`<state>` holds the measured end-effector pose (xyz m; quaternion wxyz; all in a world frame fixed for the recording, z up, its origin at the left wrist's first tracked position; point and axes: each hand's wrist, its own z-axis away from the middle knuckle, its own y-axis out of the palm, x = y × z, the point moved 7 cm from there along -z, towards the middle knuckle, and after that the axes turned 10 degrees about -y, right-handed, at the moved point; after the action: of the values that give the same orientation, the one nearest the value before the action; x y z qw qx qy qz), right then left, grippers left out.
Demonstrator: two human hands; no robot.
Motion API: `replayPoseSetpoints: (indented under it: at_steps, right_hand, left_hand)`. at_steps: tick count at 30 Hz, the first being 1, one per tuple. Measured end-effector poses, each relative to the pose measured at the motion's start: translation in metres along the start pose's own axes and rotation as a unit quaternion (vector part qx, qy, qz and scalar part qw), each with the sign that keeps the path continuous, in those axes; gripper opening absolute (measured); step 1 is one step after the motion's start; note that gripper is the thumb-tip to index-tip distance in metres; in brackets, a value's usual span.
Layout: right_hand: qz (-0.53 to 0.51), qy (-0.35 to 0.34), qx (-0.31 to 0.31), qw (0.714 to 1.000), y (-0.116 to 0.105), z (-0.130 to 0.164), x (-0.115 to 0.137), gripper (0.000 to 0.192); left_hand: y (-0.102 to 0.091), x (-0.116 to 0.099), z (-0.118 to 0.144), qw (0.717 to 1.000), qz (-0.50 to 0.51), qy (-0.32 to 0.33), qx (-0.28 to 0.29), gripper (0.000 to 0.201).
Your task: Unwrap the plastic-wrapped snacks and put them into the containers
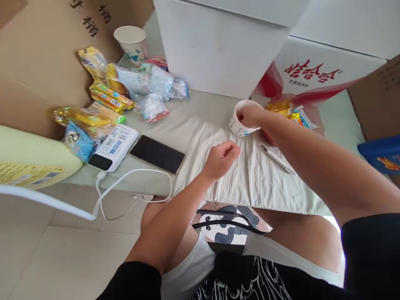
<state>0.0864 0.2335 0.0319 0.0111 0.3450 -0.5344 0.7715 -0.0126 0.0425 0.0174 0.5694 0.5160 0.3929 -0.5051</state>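
- The right hand (250, 118) reaches down into a paper cup (238, 125); its fingers are hidden inside, so I cannot tell how they are set.
- That cup stands on the white cloth (250, 179), near its far edge, with a pen (276, 158) lying just to its right.
- The left hand (220, 158) hovers over the cloth near the cup, fingers curled loosely shut, holding nothing visible.
- A phone (157, 153) and a power bank (113, 147) lie left of the cloth, near the front edge; snack packets (106, 96) pile up behind them.
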Motion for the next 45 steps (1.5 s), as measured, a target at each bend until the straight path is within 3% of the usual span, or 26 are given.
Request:
replayPoseSetpoints:
  at_steps: [2, 5, 8, 10, 11, 12, 15, 17, 20, 24, 29, 33, 36, 39, 41, 45]
  right_hand:
    - [0.011, 0.018, 0.071, 0.997, 0.012, -0.005, 0.005, 0.03]
    - [0.034, 0.014, 0.098, 0.994, -0.002, 0.002, 0.026, 0.028]
    - [0.108, 0.007, 0.041, 0.993, -0.029, 0.002, 0.067, 0.032]
    - [0.144, -0.03, -0.002, 0.989, -0.024, -0.004, 0.11, 0.014]
    - [0.151, -0.058, -0.011, 0.987, -0.011, -0.009, 0.133, 0.019]
    - [0.142, -0.093, 0.016, 0.985, 0.012, -0.014, 0.157, 0.04]
    - [0.185, -0.203, 0.156, 0.949, 0.1, -0.029, 0.219, 0.086]
    - [0.227, -0.206, 0.172, 0.936, 0.139, -0.044, 0.24, 0.092]
    - [0.233, -0.196, 0.142, 0.942, 0.163, -0.062, 0.252, 0.085]
    - [0.18, -0.225, 0.098, 0.952, 0.154, -0.055, 0.242, 0.062]
    - [0.043, -0.297, 0.043, 0.953, 0.104, 0.013, 0.202, 0.046]
    - [-0.007, -0.289, -0.147, 0.946, 0.043, 0.096, 0.139, 0.045]
    - [-0.01, -0.234, -0.28, 0.931, 0.03, 0.158, 0.085, 0.049]
    - [-0.016, -0.222, -0.252, 0.942, 0.057, 0.199, 0.054, 0.061]
    - [-0.044, -0.222, -0.188, 0.956, 0.078, 0.216, 0.042, 0.066]
    - [-0.13, -0.195, -0.118, 0.965, 0.084, 0.236, 0.019, 0.066]
  left_hand:
    - [-0.007, -0.004, 0.006, 1.0, 0.0, 0.002, 0.0, 0.042]
    - [-0.018, -0.011, 0.014, 1.0, -0.005, 0.005, -0.006, 0.041]
    - [-0.026, -0.016, 0.02, 0.999, -0.048, -0.019, 0.0, 0.036]
    - [-0.028, -0.016, 0.023, 0.991, -0.124, -0.054, 0.009, 0.031]
    - [-0.028, -0.015, 0.023, 0.982, -0.174, -0.07, 0.013, 0.027]
    - [-0.028, -0.013, 0.024, 0.97, -0.229, -0.083, 0.015, 0.023]
    - [-0.025, -0.007, 0.024, 0.927, -0.362, -0.093, 0.03, 0.02]
    - [-0.022, -0.003, 0.024, 0.91, -0.404, -0.084, 0.046, 0.026]
    - [-0.02, 0.0, 0.023, 0.904, -0.417, -0.067, 0.067, 0.034]
    - [-0.021, 0.0, 0.027, 0.9, -0.418, -0.089, 0.083, 0.031]
    - [-0.02, -0.001, 0.03, 0.902, -0.414, -0.096, 0.081, 0.029]
    - [-0.019, 0.005, 0.021, 0.931, -0.341, -0.108, 0.072, 0.023]
    - [-0.01, 0.01, 0.015, 0.981, -0.112, -0.124, 0.099, 0.036]
    - [0.007, 0.016, 0.013, 0.976, 0.086, -0.116, 0.163, 0.048]
    - [0.013, 0.024, 0.01, 0.979, 0.078, -0.116, 0.15, 0.064]
    - [0.018, 0.036, 0.0, 0.988, 0.013, -0.102, 0.119, 0.049]
